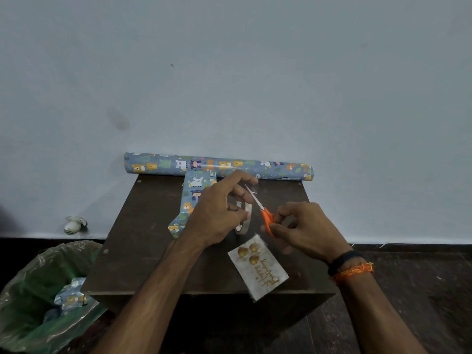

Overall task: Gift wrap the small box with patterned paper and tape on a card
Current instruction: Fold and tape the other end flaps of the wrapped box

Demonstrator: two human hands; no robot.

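A box wrapped in blue animal-patterned paper (190,200) lies on the dark wooden table (143,251), partly behind my left hand. My left hand (219,210) holds a roll of clear tape (244,221) upright and pinches a pulled strip of tape up near the fingertips. My right hand (304,228) grips orange-handled scissors (265,218), their blades pointing up-left at the tape strip. A white card (258,267) with gold balloons and gold lettering lies near the table's front edge, below both hands.
A roll of the same patterned paper (217,166) lies along the table's back edge against the wall. A bin lined with a green bag (33,297), holding paper scraps, stands on the floor at the left. A small white object (74,224) sits by the wall.
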